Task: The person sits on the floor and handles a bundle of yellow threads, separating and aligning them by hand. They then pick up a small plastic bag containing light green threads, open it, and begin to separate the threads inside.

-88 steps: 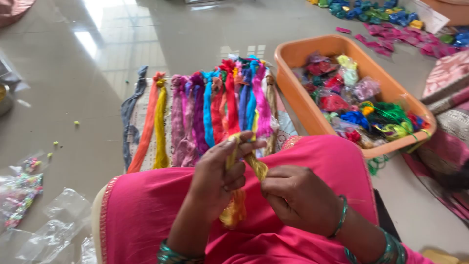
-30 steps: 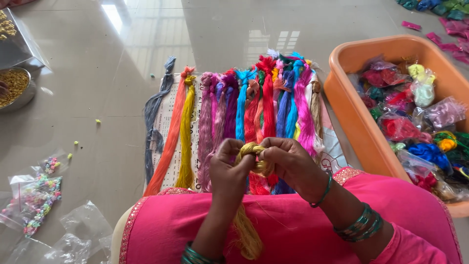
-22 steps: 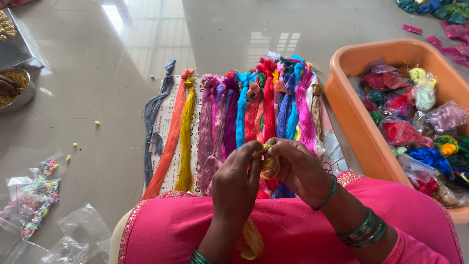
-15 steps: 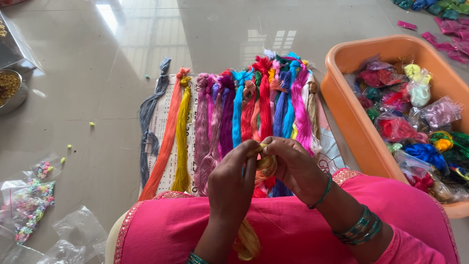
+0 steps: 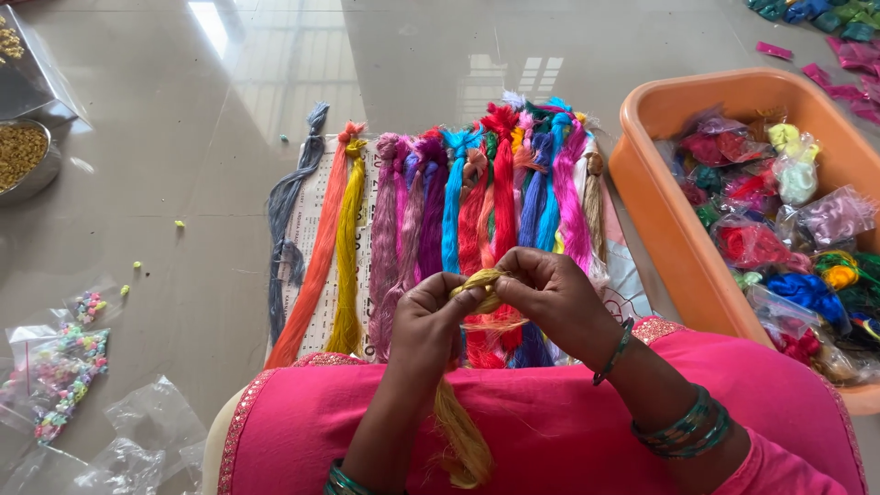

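Home floor workspace: thread skeins, orange tub.

A row of thread skeins lies side by side on the floor, with a tub of bagged threads to its right and a bowl well to its left.

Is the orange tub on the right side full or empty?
Nearly full. The orange tub holds many clear bags of coloured thread, piled close to its rim.

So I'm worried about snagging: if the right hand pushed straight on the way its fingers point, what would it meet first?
Likely the left hand: the right hand points leftward across the mustard-yellow thread skein that both pinch, fingertips nearly touching.
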